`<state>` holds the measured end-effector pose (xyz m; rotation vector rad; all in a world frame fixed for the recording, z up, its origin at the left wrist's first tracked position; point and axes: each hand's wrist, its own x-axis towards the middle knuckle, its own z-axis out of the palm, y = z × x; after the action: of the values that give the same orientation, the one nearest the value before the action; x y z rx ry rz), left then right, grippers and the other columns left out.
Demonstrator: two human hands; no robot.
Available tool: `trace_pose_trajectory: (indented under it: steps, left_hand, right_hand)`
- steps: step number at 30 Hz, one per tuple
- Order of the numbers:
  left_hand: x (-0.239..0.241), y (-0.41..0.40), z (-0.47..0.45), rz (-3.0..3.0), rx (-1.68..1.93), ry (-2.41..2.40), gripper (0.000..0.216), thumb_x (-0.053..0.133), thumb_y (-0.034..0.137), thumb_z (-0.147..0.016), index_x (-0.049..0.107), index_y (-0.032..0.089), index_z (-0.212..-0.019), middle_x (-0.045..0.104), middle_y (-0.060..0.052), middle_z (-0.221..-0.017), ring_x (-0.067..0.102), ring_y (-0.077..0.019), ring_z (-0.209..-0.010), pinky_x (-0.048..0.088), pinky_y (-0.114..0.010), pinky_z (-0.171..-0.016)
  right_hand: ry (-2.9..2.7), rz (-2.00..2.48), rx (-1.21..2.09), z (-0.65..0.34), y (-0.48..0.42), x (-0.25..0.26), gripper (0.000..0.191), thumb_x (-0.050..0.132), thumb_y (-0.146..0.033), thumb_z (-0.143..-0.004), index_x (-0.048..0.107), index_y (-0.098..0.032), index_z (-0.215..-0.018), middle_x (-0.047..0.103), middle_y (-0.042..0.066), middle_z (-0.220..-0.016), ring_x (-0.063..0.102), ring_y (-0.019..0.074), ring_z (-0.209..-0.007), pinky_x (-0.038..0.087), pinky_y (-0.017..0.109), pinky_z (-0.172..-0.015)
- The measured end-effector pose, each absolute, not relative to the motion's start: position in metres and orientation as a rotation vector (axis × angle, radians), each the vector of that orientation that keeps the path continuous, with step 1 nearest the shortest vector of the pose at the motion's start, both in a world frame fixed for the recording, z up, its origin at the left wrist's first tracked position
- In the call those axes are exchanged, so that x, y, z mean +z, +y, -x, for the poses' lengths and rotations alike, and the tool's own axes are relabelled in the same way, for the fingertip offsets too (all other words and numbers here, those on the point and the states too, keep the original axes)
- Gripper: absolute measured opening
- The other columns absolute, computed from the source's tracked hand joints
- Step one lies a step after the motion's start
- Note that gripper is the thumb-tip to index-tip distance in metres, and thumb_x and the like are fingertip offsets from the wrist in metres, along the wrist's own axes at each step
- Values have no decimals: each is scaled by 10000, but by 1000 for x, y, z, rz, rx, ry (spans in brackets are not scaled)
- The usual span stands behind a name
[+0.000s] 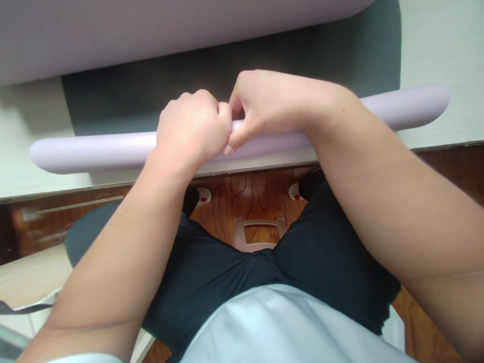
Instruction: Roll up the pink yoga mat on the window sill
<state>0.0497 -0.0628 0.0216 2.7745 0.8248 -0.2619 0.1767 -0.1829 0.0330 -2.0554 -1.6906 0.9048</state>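
Observation:
A long lavender roll (109, 151) with rounded ends lies across the near edge of the white table; it looks like rolled-up sheet or mat material. My left hand (194, 121) is closed around its middle, knuckles up. Right beside it, touching the left hand, my right hand (260, 106) grips the roll with the thumb on the near side and bent fingers over the far side. The right fingertips are partly hidden. Behind the roll is a flat dark grey sheet (227, 80), and a large lavender sheet (151, 30) covers its far part.
The white tabletop (442, 45) ends just in front of my body. Below it are my legs in dark trousers (333, 242), a pinkish-beige plastic stool (260, 247) and a brown wood floor (245, 196). A pale wooden surface (30, 277) stands at the lower left.

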Motion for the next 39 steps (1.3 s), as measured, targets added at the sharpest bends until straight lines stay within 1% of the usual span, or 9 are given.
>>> trace_pose_trajectory:
  steps: [5, 10, 13, 17, 21, 24, 29, 33, 39]
  left_hand:
    - [21, -65, -46, -2782, -184, 837, 453, 367, 417, -962, 766, 208, -1000, 743, -167, -1131, 678, -403, -1082, 481, -524, -932]
    - [18, -67, -40, -2778, -123, 835, 437, 381, 470, -972, 775, 286, -1020, 770, -108, -1014, 644, -376, -1166, 462, -484, -964]
    - [18, -67, -39, -2811, -110, 820, 475, 350, 461, -975, 786, 279, -1026, 765, -123, -1061, 663, -375, -1115, 464, -494, -949]
    - [19, -65, -44, -2861, -167, 782, 485, 328, 441, -969, 791, 313, -1037, 761, -132, -1079, 674, -377, -1080, 492, -501, -917]
    - [22, -63, -50, -2883, -226, 731, 490, 344, 396, -948, 788, 203, -1021, 746, -204, -1084, 694, -421, -1045, 514, -536, -895]
    - [24, -62, -51, -2849, -329, 724, 481, 363, 379, -933, 768, 140, -1036, 748, -208, -1064, 692, -418, -1058, 522, -522, -914]
    - [26, -61, -48, -2718, -376, 806, 438, 416, 445, -921, 777, 215, -1014, 761, -143, -976, 669, -394, -1118, 495, -468, -981]
    - [26, -61, -46, -2708, -332, 845, 454, 411, 488, -921, 787, 269, -1048, 771, -117, -954, 641, -378, -1165, 491, -442, -981]
    - [24, -64, -47, -2746, -267, 839, 470, 392, 442, -922, 782, 242, -1090, 774, -123, -1047, 667, -359, -1070, 499, -467, -908]
  right_hand:
    - [-1715, 2022, 858, -176, -182, 33, 445, 779, -612, -735, 725, -171, -756, 390, -24, -589, 331, 97, -583, 214, 296, -548]
    - [-1696, 2043, 824, -175, -182, 32, 465, 790, -629, -710, 700, -173, -716, 367, -16, -593, 326, 106, -626, 228, 295, -598]
    - [-1710, 2065, 798, -175, -182, 33, 473, 767, -632, -707, 680, -168, -692, 344, -26, -596, 303, 95, -621, 220, 300, -596]
    - [-1688, 2126, 810, -175, -181, 34, 497, 714, -691, -670, 740, -200, -736, 355, -45, -578, 312, 82, -586, 212, 310, -568]
    - [-1705, 2120, 837, -176, -179, 34, 465, 737, -668, -680, 736, -204, -718, 387, -36, -551, 343, 84, -563, 223, 309, -551]
    - [-1741, 2053, 934, -176, -178, 34, 490, 745, -692, -706, 693, -205, -683, 408, -27, -558, 356, 96, -546, 231, 302, -517]
    - [-1706, 2056, 1003, -176, -178, 35, 523, 748, -735, -713, 725, -213, -746, 466, -10, -597, 396, 124, -580, 264, 305, -541]
    - [-1701, 2071, 967, -176, -177, 34, 528, 759, -724, -707, 752, -200, -773, 453, -6, -597, 383, 132, -594, 284, 310, -579]
    - [-1683, 2104, 996, -179, -176, 32, 557, 759, -757, -686, 733, -207, -767, 472, 8, -616, 415, 161, -663, 320, 317, -631]
